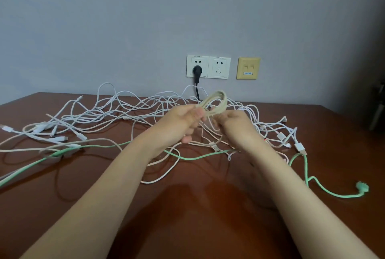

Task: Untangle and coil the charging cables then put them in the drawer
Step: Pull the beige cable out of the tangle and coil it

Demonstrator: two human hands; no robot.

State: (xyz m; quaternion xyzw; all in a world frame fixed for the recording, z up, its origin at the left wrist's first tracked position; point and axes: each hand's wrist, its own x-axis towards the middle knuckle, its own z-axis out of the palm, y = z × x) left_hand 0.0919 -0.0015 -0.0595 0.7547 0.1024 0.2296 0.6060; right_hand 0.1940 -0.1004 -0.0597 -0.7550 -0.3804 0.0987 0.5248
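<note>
Both my hands are raised over the middle of the brown table [187, 206]. My left hand [183, 120] grips a small coil of cream cable [218, 100], which stands up in loops above my fingers. My right hand [233, 122] pinches the same coil from the right side. Beneath and around the hands lies a wide tangle of white and pinkish charging cables [116, 113]. A mint-green cable [191, 157] runs through the tangle from the left edge to a plug end at the right [362, 187]. No drawer is in view.
On the grey wall behind the table sits a double white socket [208, 67] with a black plug [196, 71] in it; its black cord drops behind the table. A yellowed data socket [248, 68] is next to it. A dark object [378, 108] stands at the right edge.
</note>
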